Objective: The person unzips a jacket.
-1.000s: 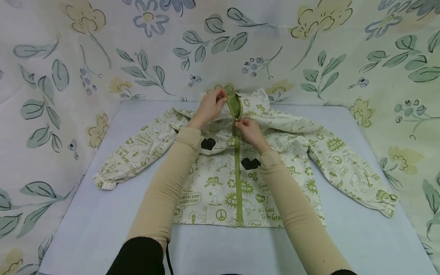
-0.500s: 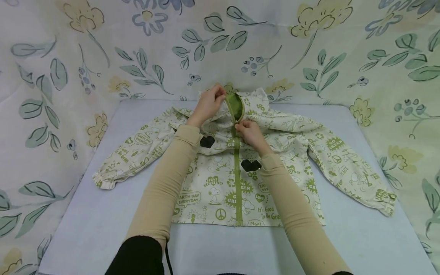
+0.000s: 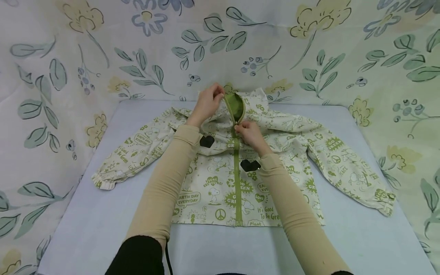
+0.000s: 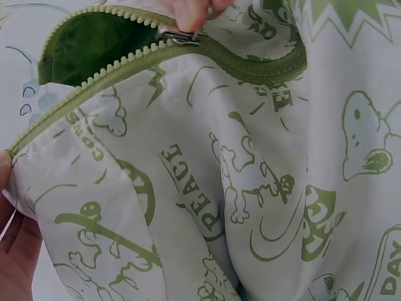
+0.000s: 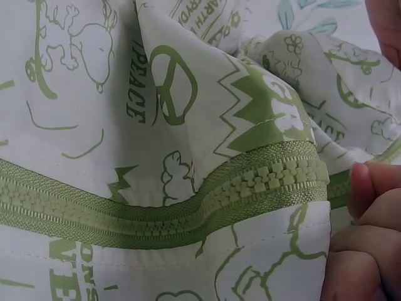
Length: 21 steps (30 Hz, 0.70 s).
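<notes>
Your left hand [image 3: 207, 103] pinches the left edge of the open zip at the collar of the jacket [image 3: 221, 179], its grip narrow and holding the cloth's upper corner. Your right hand [image 3: 251, 133] is just nearer and to the right, its grip pinching the slider [image 4: 180, 37] of the zip [image 5: 156, 226]. In the left wrist view, the fingertips touch the metal of that slider.

The jacket lies front side up in the middle of the surface [image 3: 220, 248], collar to the far side and hem to the near side. Beyond the slider the zip parts into a narrow opening, and the green lining [image 3: 235, 106] shows inside; nearer than the slider, you can see the teeth meshed in the right wrist view. The cloth between your hands and the chest is bunched into folds, while the part by the hem lies fairly flat.

The left sleeve [image 3: 134, 152] slants out to the left and near, the right sleeve [image 3: 350, 168] to the right and near. The pale fabric carries green prints of a cartoon dog, peace signs and lettering. A flowered curtain [image 3: 220, 46] hangs along the far side, behind the collar
</notes>
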Motion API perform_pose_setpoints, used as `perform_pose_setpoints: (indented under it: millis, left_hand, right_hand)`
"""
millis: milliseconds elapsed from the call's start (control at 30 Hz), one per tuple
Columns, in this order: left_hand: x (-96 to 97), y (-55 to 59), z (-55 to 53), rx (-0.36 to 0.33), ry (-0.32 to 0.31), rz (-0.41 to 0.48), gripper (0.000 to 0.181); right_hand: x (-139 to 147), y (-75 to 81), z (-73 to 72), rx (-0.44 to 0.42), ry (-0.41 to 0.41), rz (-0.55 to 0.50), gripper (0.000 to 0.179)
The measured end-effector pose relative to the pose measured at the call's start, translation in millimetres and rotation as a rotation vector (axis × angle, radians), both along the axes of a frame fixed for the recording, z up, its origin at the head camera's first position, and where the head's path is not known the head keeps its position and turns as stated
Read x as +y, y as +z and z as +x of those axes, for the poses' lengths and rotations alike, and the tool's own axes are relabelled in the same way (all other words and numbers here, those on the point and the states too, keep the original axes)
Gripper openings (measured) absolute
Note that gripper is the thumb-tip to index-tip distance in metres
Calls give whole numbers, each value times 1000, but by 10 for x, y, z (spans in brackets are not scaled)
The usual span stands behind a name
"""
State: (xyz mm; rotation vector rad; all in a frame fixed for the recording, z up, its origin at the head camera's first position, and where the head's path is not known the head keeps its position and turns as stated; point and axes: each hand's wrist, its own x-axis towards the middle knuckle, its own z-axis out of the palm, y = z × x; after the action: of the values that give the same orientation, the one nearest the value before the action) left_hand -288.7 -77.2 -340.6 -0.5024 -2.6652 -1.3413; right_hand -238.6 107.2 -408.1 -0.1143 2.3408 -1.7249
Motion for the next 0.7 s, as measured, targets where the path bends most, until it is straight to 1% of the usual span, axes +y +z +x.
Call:
perform_pose_setpoints:
  millis: [100,367,567,700]
  left_hand:
    - [-2,2,-13,9,12,15,11]
    - [-33,27,-20,32,44,45,13]
    - [-56,39,-25,67,77,58,13]
    - [-70,38,-27,74,93,75,12]
  right_hand:
    - [4,10,7,2,8,-3,34]
    - [17,3,8,-42,27,19,33]
    - [8,-14,22,-36,25,37,33]
    - [7,-28,25,-42,18,66,32]
